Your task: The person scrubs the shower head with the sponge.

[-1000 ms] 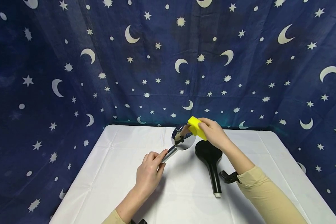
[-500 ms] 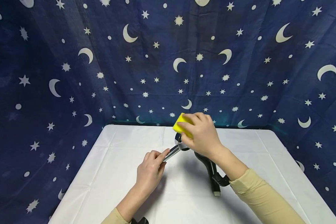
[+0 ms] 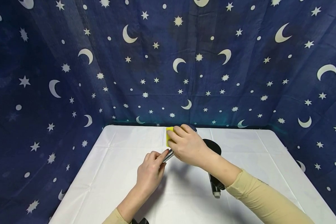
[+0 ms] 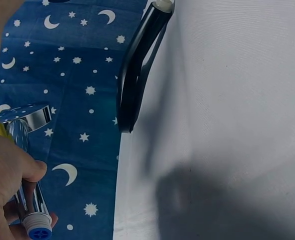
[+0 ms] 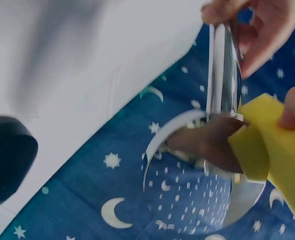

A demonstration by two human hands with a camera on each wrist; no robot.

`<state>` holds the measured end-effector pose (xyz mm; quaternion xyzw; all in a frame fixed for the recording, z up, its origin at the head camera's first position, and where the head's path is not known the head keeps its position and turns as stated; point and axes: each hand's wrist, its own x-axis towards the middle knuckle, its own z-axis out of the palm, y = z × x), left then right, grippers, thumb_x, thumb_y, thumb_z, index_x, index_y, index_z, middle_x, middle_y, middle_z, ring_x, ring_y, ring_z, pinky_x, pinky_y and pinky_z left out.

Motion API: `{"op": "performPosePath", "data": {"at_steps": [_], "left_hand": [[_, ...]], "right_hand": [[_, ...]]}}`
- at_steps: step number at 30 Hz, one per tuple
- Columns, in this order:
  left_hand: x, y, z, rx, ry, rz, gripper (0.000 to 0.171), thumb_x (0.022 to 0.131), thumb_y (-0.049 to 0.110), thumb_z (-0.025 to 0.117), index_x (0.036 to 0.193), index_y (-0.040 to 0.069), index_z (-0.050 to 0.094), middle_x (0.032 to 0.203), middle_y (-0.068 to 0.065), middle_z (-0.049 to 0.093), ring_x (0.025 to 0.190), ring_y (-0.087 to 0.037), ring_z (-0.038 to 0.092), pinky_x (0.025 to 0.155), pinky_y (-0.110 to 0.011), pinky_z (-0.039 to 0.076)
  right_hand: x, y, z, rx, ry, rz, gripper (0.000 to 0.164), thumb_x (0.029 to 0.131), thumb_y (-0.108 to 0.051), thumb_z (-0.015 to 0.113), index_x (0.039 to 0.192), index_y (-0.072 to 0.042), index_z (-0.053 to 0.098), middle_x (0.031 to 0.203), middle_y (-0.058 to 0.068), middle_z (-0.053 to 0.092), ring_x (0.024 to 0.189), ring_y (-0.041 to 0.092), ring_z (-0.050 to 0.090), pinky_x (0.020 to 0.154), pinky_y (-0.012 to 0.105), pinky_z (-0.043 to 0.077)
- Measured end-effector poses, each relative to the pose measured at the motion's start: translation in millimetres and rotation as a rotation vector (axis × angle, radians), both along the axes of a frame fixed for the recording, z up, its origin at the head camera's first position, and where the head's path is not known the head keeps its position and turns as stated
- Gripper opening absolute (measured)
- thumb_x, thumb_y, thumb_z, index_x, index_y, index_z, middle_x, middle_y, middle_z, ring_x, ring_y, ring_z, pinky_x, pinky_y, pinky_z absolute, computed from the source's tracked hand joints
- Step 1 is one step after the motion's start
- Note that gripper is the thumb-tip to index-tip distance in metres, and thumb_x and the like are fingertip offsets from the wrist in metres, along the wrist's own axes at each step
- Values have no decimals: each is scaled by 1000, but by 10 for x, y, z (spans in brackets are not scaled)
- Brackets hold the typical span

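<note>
A chrome hand shower head with a shiny round face is held up over the table. My left hand grips its handle near the threaded end, which has a white collar and a blue insert in the left wrist view. My right hand pinches a yellow sponge beside the round face, close to where it joins the handle. In the right wrist view the mirror-like face reflects the sponge and fingers. Seen from the head, my right hand covers most of the round face.
A black hand shower head lies on the white-covered table, its handle end pointing toward me and partly hidden by my right forearm. A dark blue curtain with moons and stars hangs behind the table.
My right hand has carried the sponge left across the chrome shower head, from the face's upper right edge to its left side, then lower. My left hand has stayed nearly still.
</note>
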<state>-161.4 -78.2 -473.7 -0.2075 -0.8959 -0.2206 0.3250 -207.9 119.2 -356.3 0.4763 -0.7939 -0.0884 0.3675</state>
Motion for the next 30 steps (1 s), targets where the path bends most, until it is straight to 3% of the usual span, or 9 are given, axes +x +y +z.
{"op": "performPosePath", "data": {"at_steps": [4,7,10,14,16,19,22,25,30], "left_hand": [[-12,-8,11,5,11,-8,62,80,7,87,136,23,68,100,3,61,85,-19,57,48,-31,47],[-16,-16,16,5,12,-10,61,81,7,86,137,22,68,100,3,61,85,-18,57,49,-31,47],[-15,-31,6,17,7,-4,62,81,7,86,137,23,68,101,4,61,86,-18,57,50,-31,47],[-14,-57,-21,66,5,2,61,80,7,86,136,24,68,100,6,61,89,-16,57,51,-31,47],[-12,-62,-31,98,1,1,60,80,8,86,136,24,69,99,6,60,89,-15,57,51,-30,47],[-6,-54,-31,154,-25,0,60,81,10,86,136,24,68,99,6,60,88,-13,56,53,-28,46],[-10,-31,-6,239,-87,2,60,83,12,86,138,25,67,100,5,60,85,-11,55,57,-27,46],[-23,3,32,362,-199,-15,58,85,14,85,139,25,66,101,5,59,84,-9,55,62,-27,48],[-51,63,70,605,-426,-93,57,90,14,81,142,26,62,109,6,59,92,-10,61,72,-26,54]], "right_hand": [[-128,121,77,-164,-67,-44,24,81,-20,71,104,-15,76,118,8,67,103,31,58,87,45,48],[-240,251,124,-327,-194,-102,29,85,-21,67,111,-17,77,123,10,68,105,32,59,85,48,48],[-330,395,140,-495,-410,-195,32,90,-23,62,119,-19,76,126,7,67,108,31,57,86,48,46],[-392,564,88,-716,-788,-298,36,100,-30,56,133,-20,69,134,3,61,112,27,54,92,47,48],[-398,623,28,-822,-953,-307,39,104,-32,54,139,-20,63,138,5,58,113,28,55,93,48,50],[-397,670,-83,-959,-1113,-276,44,107,-35,49,147,-16,53,139,10,54,113,32,55,93,49,52],[-384,647,-188,-1102,-1205,-206,46,109,-34,47,150,-12,45,139,14,50,114,33,54,96,46,50],[-337,566,-276,-1220,-1238,-138,48,109,-30,50,151,-10,39,143,13,45,116,31,51,98,40,49],[-208,362,-398,-1355,-1153,9,50,104,-14,61,148,-6,38,145,12,40,117,30,54,90,28,55]]}}
